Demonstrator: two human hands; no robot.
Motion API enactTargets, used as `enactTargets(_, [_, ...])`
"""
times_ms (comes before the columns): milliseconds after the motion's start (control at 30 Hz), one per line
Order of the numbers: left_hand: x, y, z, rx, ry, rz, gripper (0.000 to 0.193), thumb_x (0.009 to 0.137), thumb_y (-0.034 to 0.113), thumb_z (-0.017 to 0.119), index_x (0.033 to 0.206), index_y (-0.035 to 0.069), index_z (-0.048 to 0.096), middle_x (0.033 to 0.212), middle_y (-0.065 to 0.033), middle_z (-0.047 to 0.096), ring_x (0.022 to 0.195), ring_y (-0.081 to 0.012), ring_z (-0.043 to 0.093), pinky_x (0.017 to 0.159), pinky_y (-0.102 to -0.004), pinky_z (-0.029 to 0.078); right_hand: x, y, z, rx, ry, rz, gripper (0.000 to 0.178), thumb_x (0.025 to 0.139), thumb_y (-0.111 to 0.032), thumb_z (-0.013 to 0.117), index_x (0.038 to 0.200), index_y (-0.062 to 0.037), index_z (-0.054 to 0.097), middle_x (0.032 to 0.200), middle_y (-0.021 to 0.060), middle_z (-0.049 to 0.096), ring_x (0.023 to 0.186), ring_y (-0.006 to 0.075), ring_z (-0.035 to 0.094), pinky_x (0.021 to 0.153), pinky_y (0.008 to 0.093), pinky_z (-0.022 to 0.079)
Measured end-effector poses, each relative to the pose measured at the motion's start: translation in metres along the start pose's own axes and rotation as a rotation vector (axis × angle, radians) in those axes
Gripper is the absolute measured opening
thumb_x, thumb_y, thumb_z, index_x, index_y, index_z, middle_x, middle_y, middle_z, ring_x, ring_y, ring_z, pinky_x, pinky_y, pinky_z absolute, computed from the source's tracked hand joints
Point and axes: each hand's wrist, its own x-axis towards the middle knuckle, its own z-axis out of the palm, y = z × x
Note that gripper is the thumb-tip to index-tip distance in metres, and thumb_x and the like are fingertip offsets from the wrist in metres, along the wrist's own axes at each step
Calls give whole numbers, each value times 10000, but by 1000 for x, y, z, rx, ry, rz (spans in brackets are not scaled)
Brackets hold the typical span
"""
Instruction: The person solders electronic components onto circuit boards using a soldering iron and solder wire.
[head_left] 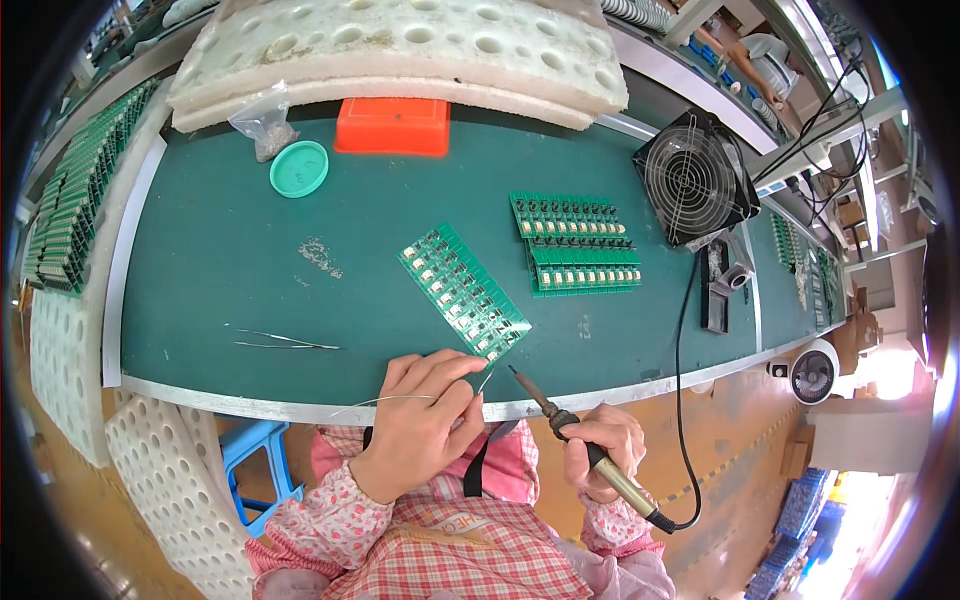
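Observation:
A green circuit board panel (pixel 462 288) with rows of small white and black parts lies slanted on the green bench mat. At its near corner is my left hand (pixel 425 418), closed on a thin solder wire (pixel 392 398). The wire's short end sticks out beyond the fingers beside the board's corner; the longer end trails left. My right hand (pixel 608 445) grips a soldering iron (pixel 627 490) by its handle. The iron's dark tip points up and left, a little apart from the board and the wire.
More boards (pixel 578 280) lie right of the panel, near a black fan (pixel 690 175). A black tray (pixel 714 290) sits below it. Tweezers (pixel 288 342), a teal lid (pixel 299 169), an orange box (pixel 393 127) and white foam (pixel 390 70) are also there. The iron's cord (pixel 680 400) crosses the bench edge.

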Motion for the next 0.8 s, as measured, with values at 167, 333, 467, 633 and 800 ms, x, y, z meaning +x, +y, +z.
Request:
enactTargets(167, [2, 0, 2, 24, -19, -12, 137, 794, 72, 709, 796, 53, 573, 1181, -61, 670, 1053, -253, 638, 880, -414, 437, -1, 6, 5, 42, -21, -14, 110, 869, -120, 680, 914, -40, 620, 606, 42, 585, 482, 198, 562, 467, 319, 436])
enactTargets(333, [3, -1, 3, 44, -17, -15, 133, 792, 67, 708, 801, 55, 576, 1195, -56, 668, 1061, -246, 637, 877, -411, 439, 8, 9, 9, 80, -23, -87, 187, 784, -4, 722, 943, -27, 628, 563, 22, 555, 446, 175, 525, 431, 303, 423])
enactTargets(467, [4, 0, 3, 63, -21, -19, 140, 789, 74, 715, 797, 58, 577, 1192, -50, 666, 1067, -237, 636, 879, -409, 441, 8, 10, 11, 83, -33, -95, 204, 774, 4, 725, 952, -21, 629, 566, 26, 561, 449, 176, 530, 433, 305, 428])
enactTargets(633, [5, 1, 5, 45, 7, -32, 149, 782, 61, 700, 761, 50, 553, 1159, -64, 693, 1027, -273, 650, 860, -421, 426, 8, 9, 14, 105, -38, -91, 220, 754, 16, 729, 950, -22, 637, 576, 27, 568, 452, 176, 534, 439, 303, 436])
enactTargets(800, [4, 2, 6, 48, 9, -33, 152, 777, 57, 708, 771, 48, 557, 1164, -62, 686, 1038, -275, 645, 862, -427, 425, 10, 7, 14, 75, -62, -122, 252, 718, 30, 732, 947, -29, 645, 583, 14, 560, 447, 171, 526, 429, 298, 429])
